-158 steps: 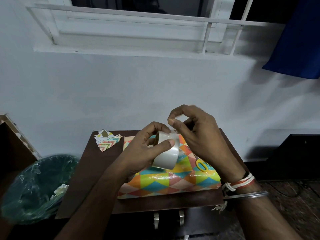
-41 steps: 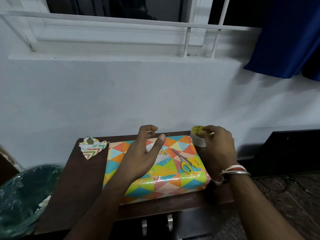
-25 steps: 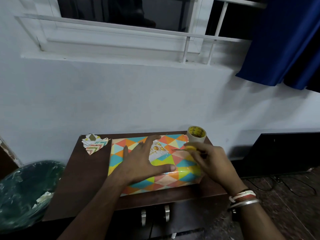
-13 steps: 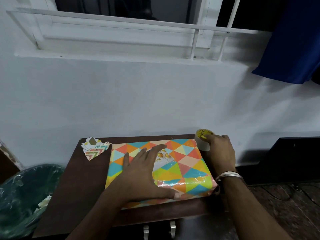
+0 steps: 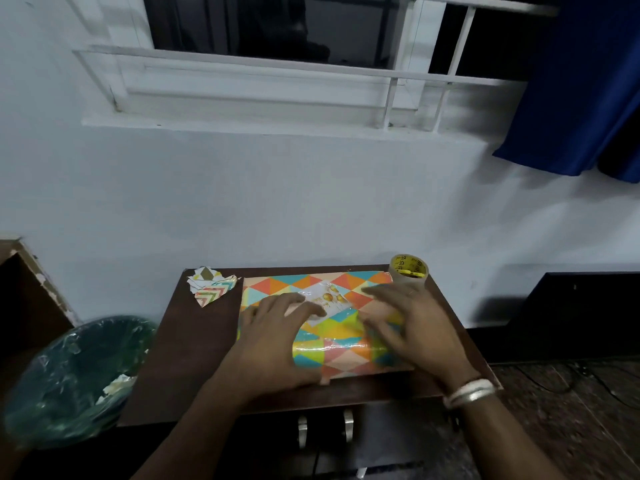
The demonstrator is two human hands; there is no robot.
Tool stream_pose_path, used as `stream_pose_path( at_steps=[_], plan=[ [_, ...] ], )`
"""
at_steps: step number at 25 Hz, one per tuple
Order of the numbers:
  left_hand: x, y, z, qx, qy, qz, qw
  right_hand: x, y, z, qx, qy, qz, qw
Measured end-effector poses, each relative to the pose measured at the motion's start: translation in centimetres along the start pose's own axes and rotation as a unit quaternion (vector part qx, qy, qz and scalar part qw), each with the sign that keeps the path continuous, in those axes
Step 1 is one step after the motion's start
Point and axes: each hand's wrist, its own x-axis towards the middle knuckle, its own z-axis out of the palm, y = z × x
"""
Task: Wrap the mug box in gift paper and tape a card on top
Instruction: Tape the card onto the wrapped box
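Note:
The mug box (image 5: pixel 341 348), wrapped in paper with bright coloured triangles, lies on the dark brown table (image 5: pixel 194 355). A small white card (image 5: pixel 327 301) with gold balloons sits on its top under shiny clear tape. My left hand (image 5: pixel 277 341) lies flat on the left part of the box top, fingers straight and touching the card's left edge. My right hand (image 5: pixel 412 323) lies flat on the right part of the top, fingers spread. A roll of clear tape (image 5: pixel 408 271) with a yellow core stands at the table's far right corner, beyond my right hand.
Scraps of cut gift paper (image 5: pixel 209 287) lie at the table's far left corner. A green-lined waste bin (image 5: pixel 72 379) stands on the floor to the left. A white wall rises right behind the table. A dark low unit (image 5: pixel 581 313) stands to the right.
My right hand has left the tape roll and come down flat on the right side of the box top. My left hand stays pressed on the box near the card.

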Motion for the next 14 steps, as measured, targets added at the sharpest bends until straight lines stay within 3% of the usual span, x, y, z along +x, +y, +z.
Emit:
stream_pose_path(
  at_steps=[3,10,14],
  plan=[
    [-1.5,-1.1,-0.2,0.039,-0.005,-0.005,0.999,-2.2,-2.5,0.8,-0.083,-0.128,-0.053,0.987],
    [2.5,-4.2,1.2,-0.043,0.127,-0.032,0.99,1.9,-2.4,5.2,-0.067,-0.084,0.038,0.993],
    [5.9,-5.4,2.3,-0.064,0.159,-0.053,0.984,5.0,-1.0,7.2,-0.045,-0.066,0.066,0.995]
  ],
)
